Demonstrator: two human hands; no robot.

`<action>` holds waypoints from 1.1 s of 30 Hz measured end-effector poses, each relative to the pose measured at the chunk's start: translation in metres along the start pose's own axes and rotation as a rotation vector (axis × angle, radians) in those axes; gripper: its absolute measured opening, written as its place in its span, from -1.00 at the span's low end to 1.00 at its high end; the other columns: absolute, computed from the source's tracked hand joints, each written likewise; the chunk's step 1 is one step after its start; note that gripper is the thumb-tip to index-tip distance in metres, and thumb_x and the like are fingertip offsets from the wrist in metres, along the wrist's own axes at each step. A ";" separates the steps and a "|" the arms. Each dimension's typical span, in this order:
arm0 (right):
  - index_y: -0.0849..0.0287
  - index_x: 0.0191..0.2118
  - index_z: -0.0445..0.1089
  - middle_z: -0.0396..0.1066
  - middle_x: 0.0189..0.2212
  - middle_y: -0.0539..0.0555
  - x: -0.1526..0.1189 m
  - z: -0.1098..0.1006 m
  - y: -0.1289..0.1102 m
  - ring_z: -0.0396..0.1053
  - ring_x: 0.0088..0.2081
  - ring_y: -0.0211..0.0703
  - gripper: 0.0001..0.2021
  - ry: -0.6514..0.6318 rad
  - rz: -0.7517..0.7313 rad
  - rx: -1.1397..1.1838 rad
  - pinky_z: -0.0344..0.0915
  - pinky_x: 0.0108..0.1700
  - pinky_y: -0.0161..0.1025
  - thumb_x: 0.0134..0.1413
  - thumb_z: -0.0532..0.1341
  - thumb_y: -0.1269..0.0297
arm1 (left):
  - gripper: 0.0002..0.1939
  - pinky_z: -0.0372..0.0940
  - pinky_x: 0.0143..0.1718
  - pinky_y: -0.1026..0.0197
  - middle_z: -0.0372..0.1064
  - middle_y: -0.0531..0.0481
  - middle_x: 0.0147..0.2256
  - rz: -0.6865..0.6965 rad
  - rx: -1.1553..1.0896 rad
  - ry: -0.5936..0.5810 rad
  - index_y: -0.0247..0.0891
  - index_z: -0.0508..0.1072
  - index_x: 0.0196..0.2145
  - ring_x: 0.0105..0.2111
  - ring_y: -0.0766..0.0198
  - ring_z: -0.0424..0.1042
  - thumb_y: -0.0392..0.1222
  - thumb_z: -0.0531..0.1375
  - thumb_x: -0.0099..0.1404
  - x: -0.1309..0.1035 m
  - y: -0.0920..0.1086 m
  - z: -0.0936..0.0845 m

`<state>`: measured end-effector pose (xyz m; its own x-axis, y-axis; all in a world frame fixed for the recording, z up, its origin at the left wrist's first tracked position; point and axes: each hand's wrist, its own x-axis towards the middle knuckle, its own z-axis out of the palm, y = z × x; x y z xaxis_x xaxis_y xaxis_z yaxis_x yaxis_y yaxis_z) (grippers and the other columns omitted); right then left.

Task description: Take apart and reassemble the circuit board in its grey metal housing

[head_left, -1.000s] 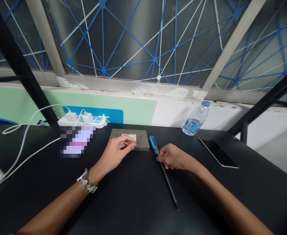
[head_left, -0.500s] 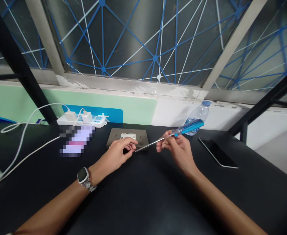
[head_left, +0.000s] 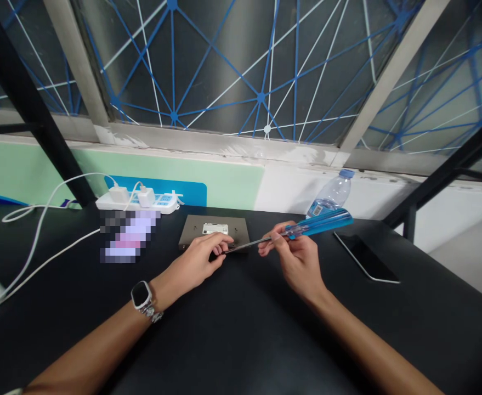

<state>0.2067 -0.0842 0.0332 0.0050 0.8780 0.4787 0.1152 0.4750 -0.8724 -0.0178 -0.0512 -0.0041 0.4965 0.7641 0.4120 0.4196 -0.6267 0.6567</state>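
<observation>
My right hand (head_left: 300,260) grips a screwdriver (head_left: 327,223) with a clear blue handle, near where the shaft begins. The shaft slants down to the left, and its tip meets the fingertips of my left hand (head_left: 203,257). Those fingers are curled in with thumb and forefinger close together; anything small between them is too hidden to make out. Just behind my left hand, a flat grey-brown box (head_left: 192,226) with a white label and small slots in its top lies on the black table (head_left: 232,329). My left hand covers part of its front edge.
A phone (head_left: 366,258) lies to the right, and a plastic bottle (head_left: 335,192) stands by the wall behind the screwdriver. At the back left are a power strip (head_left: 166,204) with white plugs and cables, and a blurred-out lit screen (head_left: 131,236).
The screwdriver's handle has swung down and a little right, so the shaft lies flatter. My right hand has shifted slightly left and down. The left hand stays almost in place at the tip.
</observation>
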 end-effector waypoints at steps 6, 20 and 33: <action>0.18 -0.32 0.35 0.47 -0.49 0.03 0.001 -0.002 -0.001 0.49 -0.44 -0.17 -0.81 0.039 -0.020 0.013 0.45 -0.34 -0.20 0.27 0.19 0.18 | -0.69 0.41 -0.19 0.15 0.44 -0.04 -0.18 -0.033 -0.006 0.021 -0.18 0.42 -0.03 -0.28 0.27 0.44 -0.31 0.20 0.25 0.000 0.001 -0.001; 0.17 -0.30 0.31 0.50 -0.51 0.02 0.003 -0.005 0.000 0.50 -0.48 -0.15 -0.82 0.125 0.052 0.086 0.46 -0.35 -0.17 0.22 0.23 0.17 | -0.80 0.31 -0.40 0.24 0.48 0.03 -0.46 -0.178 -0.081 0.033 -0.24 0.52 -0.38 -0.45 0.29 0.43 -0.09 0.19 0.31 0.001 0.013 -0.005; 0.18 -0.38 0.35 0.45 -0.50 0.02 0.003 -0.006 -0.001 0.49 -0.46 -0.17 -0.81 0.131 -0.003 0.034 0.44 -0.35 -0.19 0.25 0.19 0.22 | -0.85 0.40 -0.27 0.19 0.54 -0.02 -0.37 -0.230 -0.191 0.048 -0.25 0.54 -0.31 -0.35 0.24 0.51 -0.13 0.24 0.28 0.001 0.010 -0.001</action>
<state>0.2128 -0.0828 0.0363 0.1350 0.8623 0.4882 0.0819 0.4813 -0.8727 -0.0142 -0.0565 0.0038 0.3669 0.8919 0.2645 0.3640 -0.3993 0.8414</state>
